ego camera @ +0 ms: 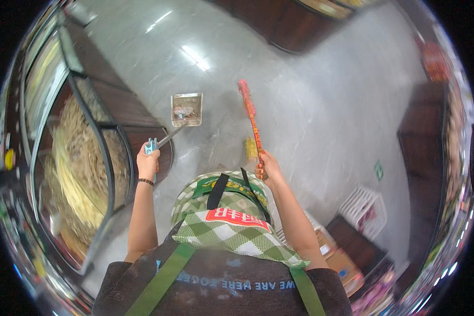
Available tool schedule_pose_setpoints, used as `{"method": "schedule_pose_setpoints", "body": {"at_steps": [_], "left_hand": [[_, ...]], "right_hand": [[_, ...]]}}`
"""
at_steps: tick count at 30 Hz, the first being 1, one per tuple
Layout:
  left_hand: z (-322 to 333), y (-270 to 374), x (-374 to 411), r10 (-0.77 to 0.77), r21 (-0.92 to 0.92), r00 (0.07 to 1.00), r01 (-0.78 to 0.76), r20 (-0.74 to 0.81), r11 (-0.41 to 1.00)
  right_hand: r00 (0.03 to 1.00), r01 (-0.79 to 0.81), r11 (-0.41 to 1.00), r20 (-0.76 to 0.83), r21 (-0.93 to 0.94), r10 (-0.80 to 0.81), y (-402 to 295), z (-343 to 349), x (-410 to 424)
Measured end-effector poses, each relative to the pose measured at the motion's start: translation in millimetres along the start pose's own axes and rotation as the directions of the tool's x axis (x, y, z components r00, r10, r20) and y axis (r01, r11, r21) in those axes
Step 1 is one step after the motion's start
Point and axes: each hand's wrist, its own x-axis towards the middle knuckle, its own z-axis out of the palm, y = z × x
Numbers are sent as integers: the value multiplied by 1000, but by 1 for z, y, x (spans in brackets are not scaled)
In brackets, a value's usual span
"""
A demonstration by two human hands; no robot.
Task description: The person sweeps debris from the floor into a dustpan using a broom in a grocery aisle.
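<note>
My left hand is closed around the grey handle of a long-handled dustpan, near a light blue clip-like fitting. Some debris lies in the pan, which is low over or on the floor; I cannot tell if it touches. In my right hand is a thin red-and-yellow patterned stick, probably a broom. Its far end is pink and blurred, pointing forward and slightly left. Beside the stick, close to my body, a yellow ribbed thing shows, perhaps a shoe.
A dark wood display bin with dried goods stands close on the left. Another dark stand is ahead, with a further one at right. A white plastic crate and cardboard box sit behind right. Grey floor reflects lights.
</note>
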Motion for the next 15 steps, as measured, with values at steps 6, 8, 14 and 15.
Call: {"method": "schedule_pose_setpoints", "body": {"at_steps": [6,8,14,15], "left_hand": [[37,-8,-24,-40,-6,969,40,-245,999],[43,-7,-33,-123,-16,938,125,-325,992],[78,-11,-51,-355,-182,822,305,-444,935],[80,-6,-48,-363,-184,823,314,-436,932]], "right_hand": [[971,198,604,241,-772,-11,-124,55,105],[933,340,374,360,-862,-18,-135,85,161],[899,435,-51,432,-899,72,-145,140,283],[841,539,-129,540,-833,26,-136,126,322]]}}
